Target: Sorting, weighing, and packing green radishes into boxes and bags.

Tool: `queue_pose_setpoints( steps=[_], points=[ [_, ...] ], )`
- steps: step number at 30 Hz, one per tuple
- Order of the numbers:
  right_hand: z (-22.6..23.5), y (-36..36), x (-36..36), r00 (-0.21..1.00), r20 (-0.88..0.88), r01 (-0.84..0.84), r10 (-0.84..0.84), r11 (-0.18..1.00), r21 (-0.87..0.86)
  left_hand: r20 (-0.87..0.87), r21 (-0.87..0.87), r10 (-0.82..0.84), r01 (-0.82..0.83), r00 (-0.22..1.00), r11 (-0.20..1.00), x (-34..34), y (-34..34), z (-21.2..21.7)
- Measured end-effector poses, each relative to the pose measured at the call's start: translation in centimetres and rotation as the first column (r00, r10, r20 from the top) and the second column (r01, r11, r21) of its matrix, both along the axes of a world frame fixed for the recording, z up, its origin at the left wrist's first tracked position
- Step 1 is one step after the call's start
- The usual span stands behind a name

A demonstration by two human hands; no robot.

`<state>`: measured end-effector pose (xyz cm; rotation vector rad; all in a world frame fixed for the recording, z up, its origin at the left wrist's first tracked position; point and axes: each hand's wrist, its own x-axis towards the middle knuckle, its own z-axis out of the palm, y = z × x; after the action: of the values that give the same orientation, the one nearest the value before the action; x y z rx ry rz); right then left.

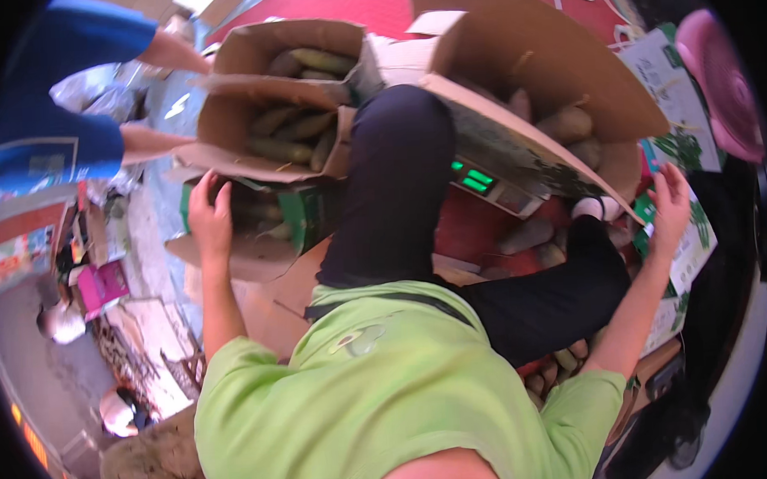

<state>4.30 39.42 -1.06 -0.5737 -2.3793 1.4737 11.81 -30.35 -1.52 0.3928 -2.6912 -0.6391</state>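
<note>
My left hand is raised with its fingers apart, beside a green and brown carton that holds pale root vegetables. My right hand is spread at the right, close to the lower corner of a large open carton; whether it touches the flap I cannot tell. Inside that carton lie several thick brownish roots. It stands over a scale with a lit green display. Two more open cartons to the left hold long greenish vegetables.
A co-worker in a blue top reaches toward the left cartons. Loose roots lie on the red floor by my foot. White and green flattened cartons and a pink round plastic item are at the right.
</note>
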Motion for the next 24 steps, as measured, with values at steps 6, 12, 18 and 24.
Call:
queue_pose_setpoints(
  steps=[6, 12, 18, 24],
  points=[
    [-1.1, -2.2, -1.3, 0.997, -0.069, 0.030, -0.034, 0.998, -0.056, 0.008, 0.308, -0.043, 0.038, 0.999, 0.951, -3.7, 4.9, 2.6],
    [-1.6, -1.9, 0.4, 0.995, -0.016, 0.101, -0.101, 0.995, -0.024, -0.062, 0.408, -0.461, 0.444, 0.885, 0.798, -12.2, 13.7, 4.7],
    [-1.3, -1.0, 1.1, 0.992, -0.067, 0.109, -0.110, 0.994, -0.019, -0.049, 0.022, -0.797, 0.799, 0.602, 0.601, -14.3, 23.6, 9.0],
    [-0.8, -1.7, 0.3, 0.986, -0.144, 0.083, -0.085, 0.996, -0.020, 0.086, -0.139, -0.871, 0.871, 0.484, 0.470, -14.5, 27.4, 8.5]
  ],
)
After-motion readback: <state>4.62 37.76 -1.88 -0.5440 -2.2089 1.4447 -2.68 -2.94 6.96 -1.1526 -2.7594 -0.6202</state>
